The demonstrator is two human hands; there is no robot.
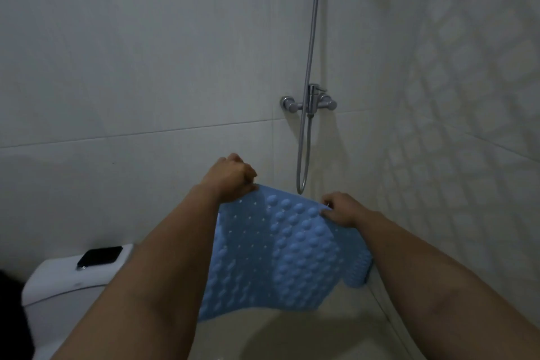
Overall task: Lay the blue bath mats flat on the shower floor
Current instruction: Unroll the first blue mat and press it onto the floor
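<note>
Bath mat (280, 254) gripped at top corners by left hand (230, 174), right hand (340, 209); shower hose (302, 161) behind, toilet (67, 280) left.

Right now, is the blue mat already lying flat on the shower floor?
No, the blue mat hangs off the floor, gripped at its top edge by the left hand and the right hand.

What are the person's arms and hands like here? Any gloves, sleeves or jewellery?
Both forearms are bare right down to the frame's lower edge: no sleeves show. The left hand and the right hand wear no gloves, and no watch or bracelet shows at either wrist. A small pale glint sits near the right hand's fingers, too small to tell whether it is a ring. The dim light hides finer detail.
</note>
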